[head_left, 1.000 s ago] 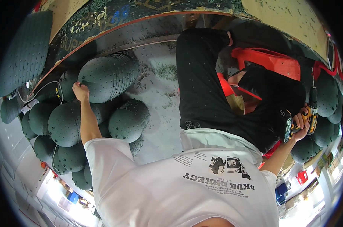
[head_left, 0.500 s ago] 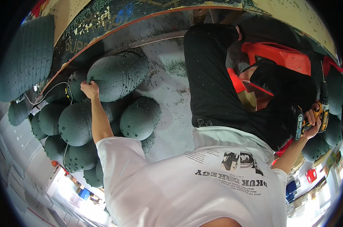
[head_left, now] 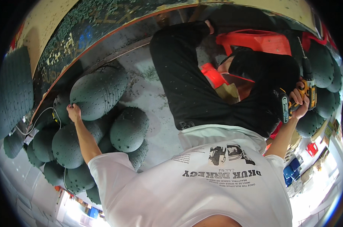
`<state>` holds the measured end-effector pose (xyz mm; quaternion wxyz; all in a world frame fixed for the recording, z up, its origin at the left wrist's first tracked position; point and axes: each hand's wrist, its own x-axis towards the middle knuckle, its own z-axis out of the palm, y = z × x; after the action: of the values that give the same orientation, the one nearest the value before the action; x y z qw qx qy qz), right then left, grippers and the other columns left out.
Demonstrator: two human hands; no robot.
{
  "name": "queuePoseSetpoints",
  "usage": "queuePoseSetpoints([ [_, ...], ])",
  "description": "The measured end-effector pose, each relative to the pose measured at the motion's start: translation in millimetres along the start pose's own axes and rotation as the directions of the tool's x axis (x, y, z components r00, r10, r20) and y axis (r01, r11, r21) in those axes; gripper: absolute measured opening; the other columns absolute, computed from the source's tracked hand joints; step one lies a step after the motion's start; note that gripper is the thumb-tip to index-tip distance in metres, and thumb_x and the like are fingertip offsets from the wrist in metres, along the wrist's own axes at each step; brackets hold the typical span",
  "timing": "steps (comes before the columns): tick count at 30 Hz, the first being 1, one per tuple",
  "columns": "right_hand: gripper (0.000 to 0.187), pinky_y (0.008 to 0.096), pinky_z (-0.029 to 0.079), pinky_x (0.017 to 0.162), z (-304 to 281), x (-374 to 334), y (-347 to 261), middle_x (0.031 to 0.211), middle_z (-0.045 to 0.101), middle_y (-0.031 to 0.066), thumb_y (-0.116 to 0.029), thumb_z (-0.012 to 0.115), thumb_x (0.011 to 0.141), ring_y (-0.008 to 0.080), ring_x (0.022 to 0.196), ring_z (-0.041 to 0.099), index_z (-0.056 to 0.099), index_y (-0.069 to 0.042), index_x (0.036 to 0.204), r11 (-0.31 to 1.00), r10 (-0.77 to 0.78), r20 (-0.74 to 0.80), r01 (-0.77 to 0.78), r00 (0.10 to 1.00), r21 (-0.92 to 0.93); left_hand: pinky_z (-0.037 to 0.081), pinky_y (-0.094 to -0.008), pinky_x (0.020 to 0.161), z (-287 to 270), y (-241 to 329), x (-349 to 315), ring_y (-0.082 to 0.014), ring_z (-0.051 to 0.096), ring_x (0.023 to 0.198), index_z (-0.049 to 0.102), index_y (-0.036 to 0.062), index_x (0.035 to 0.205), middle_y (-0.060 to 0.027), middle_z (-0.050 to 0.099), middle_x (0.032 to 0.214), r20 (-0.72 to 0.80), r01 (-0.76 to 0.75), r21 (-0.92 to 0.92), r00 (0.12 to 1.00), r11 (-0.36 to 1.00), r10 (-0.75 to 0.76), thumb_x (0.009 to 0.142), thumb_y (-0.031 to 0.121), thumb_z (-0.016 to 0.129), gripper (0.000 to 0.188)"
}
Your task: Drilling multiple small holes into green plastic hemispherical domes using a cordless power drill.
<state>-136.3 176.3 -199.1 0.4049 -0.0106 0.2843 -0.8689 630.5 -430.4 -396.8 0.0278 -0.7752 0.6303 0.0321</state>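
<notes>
My left hand (head_left: 74,112) is closed at the near left end of a stack of nested, dark green rounded shells (head_left: 99,92). Small dark bumps dot the shells, which lie on their side. What the fingertips pinch there is partly hidden. Off to the right, my right hand (head_left: 299,103) grips a yellow and black cordless drill (head_left: 310,89), its long thin bit pointing up and away from me. The drill is held clear of the shells, beside my right leg.
More green shell stacks (head_left: 70,145) are piled at the left, with others (head_left: 320,68) at the far right. A work table (head_left: 114,19) strewn with green scraps curves across the far side. A red plastic stool (head_left: 254,41) stands beyond my legs. A pale cable (head_left: 39,123) loops at the left.
My view has turned, so the scene sits further left, with the left side lower. My left hand stays at the same shell stack, and the drill remains in my right hand.
</notes>
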Motion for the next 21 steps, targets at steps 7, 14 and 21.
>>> queuePoseSetpoints([
  [7,0.062,0.0229,0.041,0.061,8,10,7,0.111,0.053,0.0078,-0.001,0.060,0.084,0.0042,0.058,0.042,0.034,0.010,0.139,1.000,0.002,-0.006,-0.002,1.000,-0.016,0.054,-0.0423,0.091,-19,-42,35,-0.0323,0.069,0.105,0.064,0.0157,0.119,-0.0094,0.071,0.116,-0.099,0.051,-0.291,0.992,0.955,-0.084,0.091,0.029,0.057,0.032],
  [14,0.042,0.0245,0.034,0.057,7,12,4,0.061,0.037,-0.0048,-0.012,0.062,0.078,0.0067,0.054,0.036,0.056,0.009,0.114,0.996,0.004,-0.140,-0.016,0.990,-0.087,0.056,-0.0421,0.089,-4,-50,42,-0.0293,0.070,0.104,0.064,0.0112,0.125,-0.0097,0.073,0.115,-0.160,-0.254,-0.371,0.965,0.893,0.208,0.091,0.030,0.066,0.039],
  [21,0.048,0.0263,0.043,0.060,11,5,8,0.105,0.062,0.0086,-0.005,0.057,0.081,0.0081,0.058,0.043,0.048,0.002,0.128,1.000,-0.029,-0.062,0.029,0.998,-0.011,0.049,-0.0458,0.104,-48,40,-61,-0.0341,0.065,0.114,0.063,0.0055,0.128,-0.0181,0.065,0.128,-0.187,-0.081,-0.065,0.980,0.995,0.067,0.099,0.024,0.055,0.035],
])
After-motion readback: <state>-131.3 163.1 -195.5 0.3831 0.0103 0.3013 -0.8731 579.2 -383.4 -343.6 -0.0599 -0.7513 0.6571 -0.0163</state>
